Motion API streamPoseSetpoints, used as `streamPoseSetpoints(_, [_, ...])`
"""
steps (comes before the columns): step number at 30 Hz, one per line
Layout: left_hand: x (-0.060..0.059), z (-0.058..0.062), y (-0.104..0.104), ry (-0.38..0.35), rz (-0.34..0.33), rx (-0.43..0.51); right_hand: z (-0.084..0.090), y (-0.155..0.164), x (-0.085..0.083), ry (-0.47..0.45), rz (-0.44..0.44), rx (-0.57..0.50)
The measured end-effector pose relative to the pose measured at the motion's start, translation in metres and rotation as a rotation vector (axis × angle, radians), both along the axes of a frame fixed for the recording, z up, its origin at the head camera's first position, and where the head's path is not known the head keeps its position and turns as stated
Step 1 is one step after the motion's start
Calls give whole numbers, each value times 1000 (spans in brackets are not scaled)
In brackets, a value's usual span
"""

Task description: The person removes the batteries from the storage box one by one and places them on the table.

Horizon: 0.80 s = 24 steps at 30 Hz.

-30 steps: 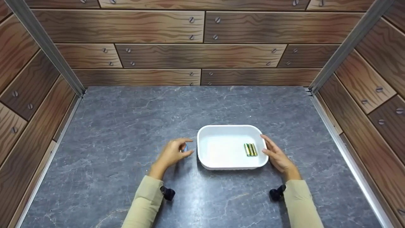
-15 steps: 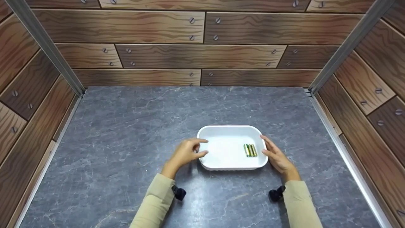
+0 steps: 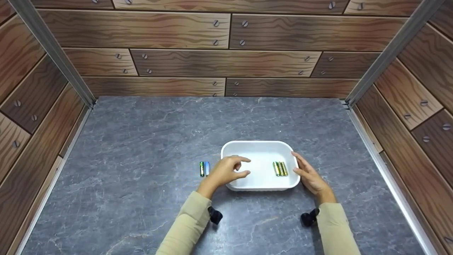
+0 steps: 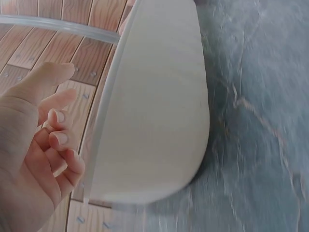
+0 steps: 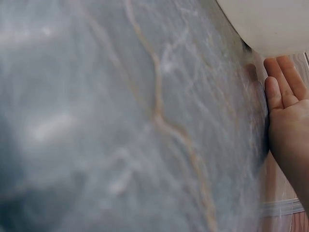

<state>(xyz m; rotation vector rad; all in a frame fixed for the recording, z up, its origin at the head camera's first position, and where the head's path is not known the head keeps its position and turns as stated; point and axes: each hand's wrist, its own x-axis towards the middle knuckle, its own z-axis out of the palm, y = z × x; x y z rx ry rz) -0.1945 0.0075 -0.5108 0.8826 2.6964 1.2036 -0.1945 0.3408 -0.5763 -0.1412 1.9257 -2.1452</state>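
Note:
A white rectangular tub [image 3: 260, 185] stands on the table. Three gold-and-green batteries [image 3: 280, 169] lie side by side in its right part. My left hand [image 3: 226, 170] is over the tub's left side, thumb and forefinger apart with nothing between them. In the left wrist view its other fingers [image 4: 65, 137] are loosely bent. My right hand [image 3: 310, 176] touches the tub's right rim with thumb and forefinger tips. The right wrist view has its straight fingers [image 5: 282, 82] beside the tub's wall. Left of the tub lie a green-and-black battery [image 3: 201, 169] and a blue battery [image 3: 207, 168], partly beside my left hand.
The grey marbled tabletop [image 3: 141, 141] spreads around the tub. Wood-patterned walls [image 3: 226, 62] enclose it at the back and both sides, with metal posts [image 3: 382, 53] at the rear corners. A small black wrist camera [image 3: 215, 215] hangs by the left sleeve.
My left hand has moved right, from beside the tub to above its left part, uncovering the two batteries on the table. The right hand and the tub have stayed in place.

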Motion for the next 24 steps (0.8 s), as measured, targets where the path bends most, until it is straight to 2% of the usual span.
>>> streamPoseSetpoints(12, [-4,0,34,5,-75,-8,1,1,0,-24,1,9])
streamPoseSetpoints(24, [-9,-8,62,-73,-83,-51,-1,0,0,-8,-18,-7])
